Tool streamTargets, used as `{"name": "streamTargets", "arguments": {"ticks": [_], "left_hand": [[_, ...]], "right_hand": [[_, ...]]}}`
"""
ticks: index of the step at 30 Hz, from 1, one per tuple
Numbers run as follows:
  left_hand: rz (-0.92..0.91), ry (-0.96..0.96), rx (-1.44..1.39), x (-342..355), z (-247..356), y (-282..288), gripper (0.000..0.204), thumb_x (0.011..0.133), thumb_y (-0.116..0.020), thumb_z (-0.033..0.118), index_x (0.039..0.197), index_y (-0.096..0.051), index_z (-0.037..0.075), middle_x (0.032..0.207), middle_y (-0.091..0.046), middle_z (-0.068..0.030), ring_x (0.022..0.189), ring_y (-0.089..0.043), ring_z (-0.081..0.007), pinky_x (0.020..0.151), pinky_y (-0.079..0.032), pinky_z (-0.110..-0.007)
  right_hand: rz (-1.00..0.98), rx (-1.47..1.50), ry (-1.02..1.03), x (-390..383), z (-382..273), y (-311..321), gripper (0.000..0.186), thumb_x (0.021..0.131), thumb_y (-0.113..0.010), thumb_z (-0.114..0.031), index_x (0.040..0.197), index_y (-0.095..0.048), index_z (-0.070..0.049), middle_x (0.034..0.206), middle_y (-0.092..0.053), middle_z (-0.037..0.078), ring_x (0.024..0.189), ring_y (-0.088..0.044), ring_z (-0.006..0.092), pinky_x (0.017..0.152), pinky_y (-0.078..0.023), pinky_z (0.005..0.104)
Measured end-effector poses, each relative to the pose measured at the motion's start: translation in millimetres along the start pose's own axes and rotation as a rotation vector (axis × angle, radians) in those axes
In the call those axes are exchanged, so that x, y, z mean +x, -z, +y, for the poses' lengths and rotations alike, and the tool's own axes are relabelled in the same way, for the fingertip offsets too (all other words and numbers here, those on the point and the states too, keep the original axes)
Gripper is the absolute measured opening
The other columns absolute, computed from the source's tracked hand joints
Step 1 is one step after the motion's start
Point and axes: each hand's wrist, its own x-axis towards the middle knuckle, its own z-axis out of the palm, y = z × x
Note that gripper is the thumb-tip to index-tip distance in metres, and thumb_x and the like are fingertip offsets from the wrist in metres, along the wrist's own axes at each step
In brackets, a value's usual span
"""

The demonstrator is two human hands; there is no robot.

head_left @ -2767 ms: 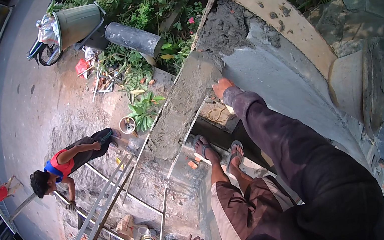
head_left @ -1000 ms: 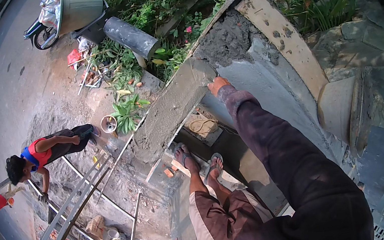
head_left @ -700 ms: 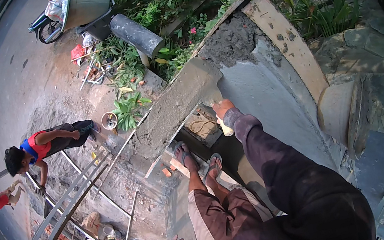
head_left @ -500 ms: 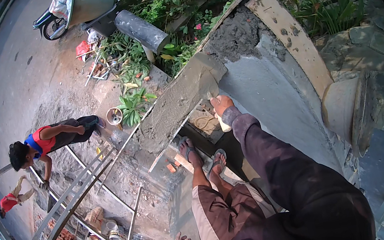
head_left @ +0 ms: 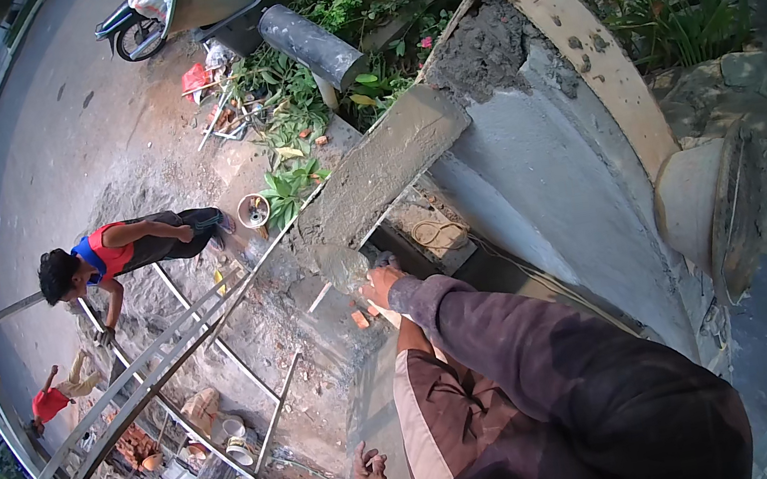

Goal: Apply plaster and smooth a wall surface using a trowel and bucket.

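My right hand [head_left: 384, 286] is closed round the pale handle of a trowel. The trowel's blade [head_left: 344, 266], mortar-coloured and a little blurred, is at the lower left end of a ledge [head_left: 382, 167] coated in wet grey mortar. Whether the blade presses on the mortar I cannot tell. Lower down, my left hand [head_left: 372, 473] holds nothing; its fingers are loosely bent and apart, beside my left leg. Rough dark mortar [head_left: 479, 51] covers the ledge's upper right end. Beside the ledge slopes a smooth grey plastered surface [head_left: 546, 182].
Metal scaffold bars [head_left: 153, 379] cross on the left. Beyond them a person in a red and blue top [head_left: 116, 249] bends over, and another person in red [head_left: 51, 402] is farther off. A dark cylinder [head_left: 311, 46] stands by the plants. A rope [head_left: 438, 230] lies under the ledge.
My right hand has drawn the trowel along the ledge, down and left, to its lower end. The mortar strip looks smoother at its upper end. My left hand has barely moved.
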Motion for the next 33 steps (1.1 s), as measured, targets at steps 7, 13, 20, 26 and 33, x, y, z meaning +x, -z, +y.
{"name": "streamTargets", "arguments": {"ticks": [7,13,20,26,33], "left_hand": [[0.006,-0.199,0.220,18.9,24.0,-33.9,0.042,0.079,-0.051,0.009,0.118,-0.036,0.005,0.091,-0.053,-0.0098,0.074,-0.054,-0.0149,0.063,-0.043,-0.025],[-0.365,-0.937,0.242,-8.2,223.5,-208.2,0.038,0.080,-0.049,0.009,0.116,-0.038,0.000,0.097,-0.052,-0.0143,0.086,-0.053,-0.0229,0.076,-0.041,-0.029],[-0.578,-1.321,-0.004,-134.7,330.9,-388.6,0.069,0.076,-0.059,0.026,0.121,-0.019,-0.009,0.114,-0.033,-0.0246,0.106,-0.037,-0.0328,0.091,-0.029,-0.036],[-0.476,-1.220,-0.055,-144.4,313.7,-450.6,0.067,0.080,-0.050,0.017,0.123,-0.008,-0.014,0.123,-0.021,-0.0312,0.117,-0.024,-0.0377,0.098,-0.018,-0.037],[-0.555,-1.198,-0.061,-136.4,312.6,-447.0,0.069,0.076,-0.046,0.004,0.125,0.000,-0.012,0.124,-0.020,-0.0326,0.113,-0.025,-0.0443,0.098,-0.020,-0.041]], "right_hand": [[0.402,0.217,0.184,-172.5,1.8,116.0,0.036,0.074,-0.055,-0.031,0.086,-0.054,0.003,0.072,-0.057,0.021,0.072,-0.056,0.0353,0.064,-0.044,0.0389],[0.986,0.499,0.183,-412.8,-7.7,244.5,0.021,0.080,-0.052,-0.014,0.093,-0.049,0.003,0.067,-0.053,0.005,0.054,-0.049,0.0100,0.052,-0.040,0.0230],[1.219,-0.822,-0.326,-522.3,52.0,344.3,0.019,0.072,-0.057,-0.014,0.088,-0.055,-0.003,0.080,-0.055,0.017,0.069,-0.056,0.0293,0.062,-0.042,0.0356],[0.854,-1.232,-0.611,-458.9,127.6,392.8,0.011,0.070,-0.051,-0.013,0.078,-0.056,-0.008,0.076,-0.057,0.009,0.073,-0.057,0.0255,0.065,-0.042,0.0367],[0.543,-1.059,-0.331,-438.9,112.8,347.5,0.013,0.060,-0.059,-0.010,0.070,-0.055,-0.005,0.067,-0.056,0.014,0.067,-0.055,0.0301,0.062,-0.044,0.0388]]}}
